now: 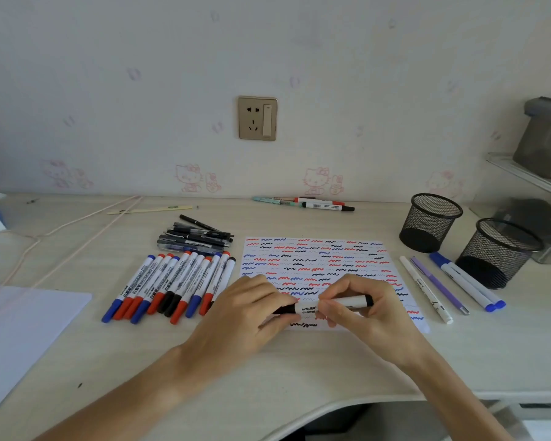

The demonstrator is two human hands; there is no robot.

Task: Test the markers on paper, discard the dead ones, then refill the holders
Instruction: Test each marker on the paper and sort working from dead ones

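A white marker with black ends (337, 304) lies level over the near edge of the test paper (318, 265), which is covered in red, blue and black squiggles. My left hand (255, 310) pinches its black cap end. My right hand (363, 310) grips its white barrel. A row of several red, blue and black markers (172, 284) lies left of the paper. Two black mesh holders (430, 222) (497, 253) stand at the right, both with nothing inside.
Black pens (198, 238) are piled behind the marker row. Several pens and blue markers (452, 284) lie between paper and holders. More markers (315, 203) lie by the wall. A blank sheet (19, 329) sits at the left, with a cord (77, 230) behind it.
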